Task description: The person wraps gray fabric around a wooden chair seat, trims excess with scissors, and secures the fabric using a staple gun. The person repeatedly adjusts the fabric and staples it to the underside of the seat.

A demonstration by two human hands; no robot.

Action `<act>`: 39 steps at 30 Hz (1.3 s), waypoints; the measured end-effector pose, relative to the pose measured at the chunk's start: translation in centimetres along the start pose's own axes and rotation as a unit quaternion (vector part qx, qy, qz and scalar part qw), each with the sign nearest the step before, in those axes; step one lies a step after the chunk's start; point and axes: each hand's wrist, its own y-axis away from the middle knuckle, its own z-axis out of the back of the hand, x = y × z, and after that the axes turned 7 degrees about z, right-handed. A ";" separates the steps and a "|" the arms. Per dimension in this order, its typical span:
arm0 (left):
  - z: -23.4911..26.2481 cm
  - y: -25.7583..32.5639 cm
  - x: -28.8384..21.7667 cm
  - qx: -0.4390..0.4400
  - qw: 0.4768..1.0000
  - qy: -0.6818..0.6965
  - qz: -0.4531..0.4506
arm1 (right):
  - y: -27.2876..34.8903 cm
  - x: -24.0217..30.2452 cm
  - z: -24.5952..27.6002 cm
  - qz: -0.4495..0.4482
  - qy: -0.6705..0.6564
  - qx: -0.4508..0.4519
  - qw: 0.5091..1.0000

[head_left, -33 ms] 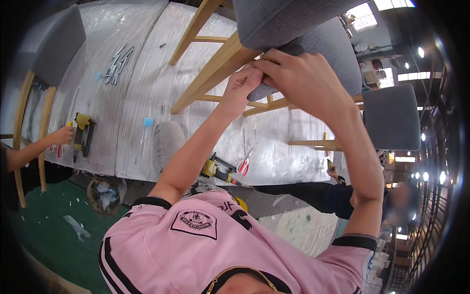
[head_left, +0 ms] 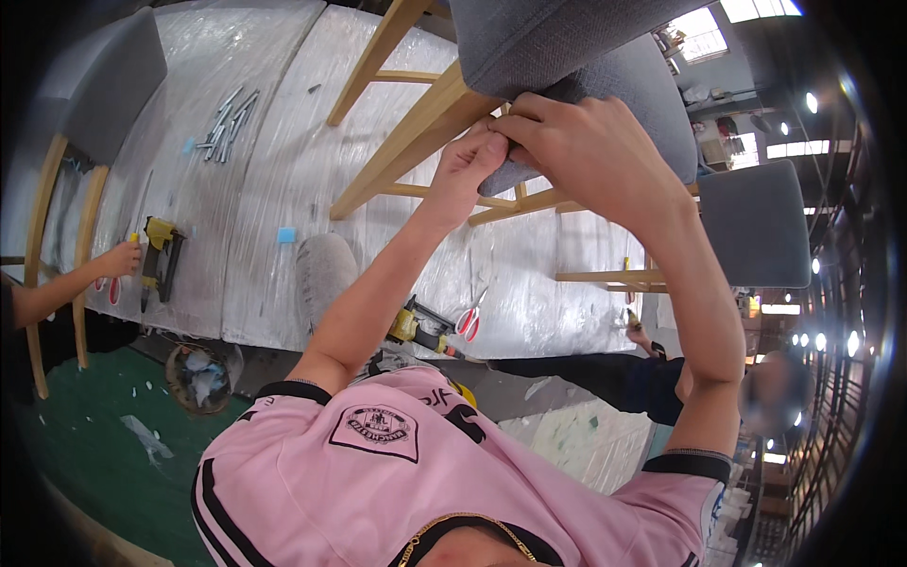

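A wooden chair with grey upholstery (head_left: 567, 38) lies tipped on the wrapped work surface, its pale wooden leg (head_left: 416, 132) slanting down to the left. At the corner where leg and padding meet, my left hand (head_left: 463, 170) is closed in a pinch, thumb against bent fingers. My right hand (head_left: 590, 156) reaches over from the right, fingers curled and pinching the grey fabric edge right beside the left fingertips. Both hands touch there. The fingertips partly cover the spot, so the exact bit of fabric is hidden.
A yellow-black staple gun (head_left: 416, 326) and red-handled scissors (head_left: 469, 321) lie near the front edge. Metal bolts (head_left: 227, 123) are piled farther left, near a blue foam square (head_left: 286, 235). Another person's hand (head_left: 121, 259) is at left by a second staple gun (head_left: 162, 255); another grey chair (head_left: 756, 227) stands right.
My hands stay at the same corner, with the right hand shifting very slightly. At the right, the other person's hand has moved a little left and down.
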 end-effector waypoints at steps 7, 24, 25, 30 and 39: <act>-1.0 0.3 -0.1 -0.035 0.996 -0.062 -0.055 | -2.2 -1.9 1.2 0.062 -0.105 0.063 0.991; -5.1 3.0 4.3 -0.176 0.975 0.133 -0.013 | -3.1 -3.0 -0.4 0.122 -0.206 0.006 0.971; -5.0 2.9 4.5 -0.195 0.969 0.153 0.004 | -3.3 -3.1 -0.8 0.156 -0.229 -0.034 0.960; -5.0 3.3 3.9 -0.180 0.967 0.180 0.028 | -1.0 -3.7 2.0 0.198 -0.114 0.012 0.973; -5.2 3.7 3.1 -0.168 0.979 0.117 -0.011 | -0.1 -1.7 2.3 0.178 0.061 0.073 0.979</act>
